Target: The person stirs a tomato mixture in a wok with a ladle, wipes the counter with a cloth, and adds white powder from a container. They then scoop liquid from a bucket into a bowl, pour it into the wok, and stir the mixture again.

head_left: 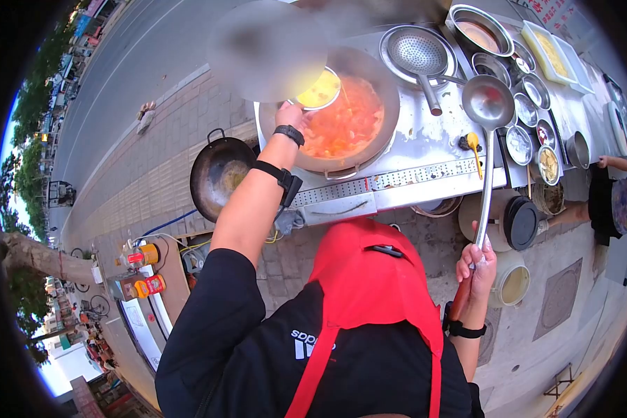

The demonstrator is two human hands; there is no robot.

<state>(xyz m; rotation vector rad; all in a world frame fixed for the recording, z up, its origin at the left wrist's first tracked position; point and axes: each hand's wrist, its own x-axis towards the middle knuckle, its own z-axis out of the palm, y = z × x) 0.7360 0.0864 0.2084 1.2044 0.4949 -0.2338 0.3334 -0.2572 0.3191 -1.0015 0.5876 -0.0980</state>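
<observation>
My left hand (294,115) is closed on the rim of a bowl of yellow liquid (320,90) that looks like beaten egg. The bowl is tilted over a large wok (385,115) of red, chunky tomato-like soup (352,125). A grey blur hides the bowl's far left part. My right hand (476,268) is wrapped round the long handle of a ladle (489,104), low near its wooden end. The ladle's cup is raised to the right of the wok, apart from the soup.
A strainer (418,54) rests on a basin right of the wok. Several small seasoning bowls (519,144) and a yellow-handled brush-like tool (474,150) lie farther right. An empty-looking second wok (219,171) stands at left. Buckets (512,279) stand below; another person (616,188) is at far right.
</observation>
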